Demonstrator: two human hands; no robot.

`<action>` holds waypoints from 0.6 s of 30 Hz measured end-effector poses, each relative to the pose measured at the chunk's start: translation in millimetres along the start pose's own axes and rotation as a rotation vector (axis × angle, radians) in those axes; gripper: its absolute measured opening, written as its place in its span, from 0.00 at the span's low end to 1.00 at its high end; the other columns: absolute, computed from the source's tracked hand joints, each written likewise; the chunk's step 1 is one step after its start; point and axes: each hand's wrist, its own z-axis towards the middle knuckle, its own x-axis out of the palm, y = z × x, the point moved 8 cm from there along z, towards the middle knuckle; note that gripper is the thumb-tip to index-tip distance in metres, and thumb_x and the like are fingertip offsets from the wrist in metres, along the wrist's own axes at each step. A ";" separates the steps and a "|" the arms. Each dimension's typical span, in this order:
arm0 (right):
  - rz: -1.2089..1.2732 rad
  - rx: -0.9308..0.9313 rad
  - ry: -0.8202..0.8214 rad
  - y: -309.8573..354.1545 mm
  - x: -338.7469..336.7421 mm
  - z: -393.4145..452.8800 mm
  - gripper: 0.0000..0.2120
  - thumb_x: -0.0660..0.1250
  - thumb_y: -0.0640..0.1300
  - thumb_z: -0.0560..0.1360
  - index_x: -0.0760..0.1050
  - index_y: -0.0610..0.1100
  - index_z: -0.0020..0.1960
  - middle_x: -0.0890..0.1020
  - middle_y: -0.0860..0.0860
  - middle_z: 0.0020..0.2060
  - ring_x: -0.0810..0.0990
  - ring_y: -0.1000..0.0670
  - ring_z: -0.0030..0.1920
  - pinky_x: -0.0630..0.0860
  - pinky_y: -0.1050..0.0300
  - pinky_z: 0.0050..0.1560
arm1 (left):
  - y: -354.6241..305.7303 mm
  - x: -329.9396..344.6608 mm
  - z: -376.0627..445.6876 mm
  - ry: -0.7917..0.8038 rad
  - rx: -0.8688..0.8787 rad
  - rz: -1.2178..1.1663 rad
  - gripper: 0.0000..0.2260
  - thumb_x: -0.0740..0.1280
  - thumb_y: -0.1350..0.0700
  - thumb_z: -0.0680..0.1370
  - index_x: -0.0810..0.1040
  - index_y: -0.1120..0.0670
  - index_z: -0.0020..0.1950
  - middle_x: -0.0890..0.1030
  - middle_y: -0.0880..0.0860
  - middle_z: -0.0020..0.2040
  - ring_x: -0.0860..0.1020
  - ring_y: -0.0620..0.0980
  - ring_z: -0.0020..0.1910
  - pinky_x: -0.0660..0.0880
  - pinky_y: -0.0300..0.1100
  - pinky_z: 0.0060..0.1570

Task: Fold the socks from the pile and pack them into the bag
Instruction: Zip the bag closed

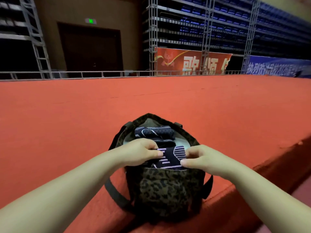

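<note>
My left hand and right hand, arms reaching forward, pinch a folded dark-blue sock with lilac stripes at the mouth of the leopard-print fabric bag, near the red carpeted stage's front edge.

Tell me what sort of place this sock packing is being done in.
Most likely an indoor arena or event hall. Folded-back tiers of blue seats fill the far wall, metal truss towers stand beside a red banner, and the leopard-print bag sits on a red-carpeted stage platform.
</note>
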 end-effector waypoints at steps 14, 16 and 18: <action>-0.068 0.205 -0.291 -7.6 -22.4 -2.1 0.13 0.66 0.53 0.73 0.74 0.43 0.38 0.81 0.48 0.33 0.74 0.48 0.34 0.69 0.53 0.38 | -38.2 22.8 -23.8 0.061 0.226 0.231 0.25 0.52 0.39 0.79 0.75 0.59 0.43 0.79 0.55 0.42 0.76 0.51 0.43 0.73 0.51 0.49; -0.082 0.111 -0.517 -1.9 -40.4 -32.7 0.13 0.62 0.53 0.76 0.73 0.45 0.39 0.79 0.50 0.29 0.75 0.48 0.32 0.70 0.53 0.35 | -33.4 27.5 -15.8 0.073 0.172 0.235 0.31 0.49 0.34 0.76 0.77 0.60 0.45 0.80 0.57 0.46 0.77 0.53 0.46 0.72 0.53 0.53; 0.171 0.134 -0.395 -3.3 -25.2 -52.0 0.13 0.58 0.53 0.79 0.74 0.46 0.44 0.77 0.50 0.24 0.71 0.49 0.24 0.65 0.57 0.28 | -32.5 28.9 -11.3 0.119 0.135 0.178 0.33 0.46 0.32 0.75 0.80 0.55 0.49 0.81 0.52 0.50 0.78 0.49 0.51 0.71 0.47 0.59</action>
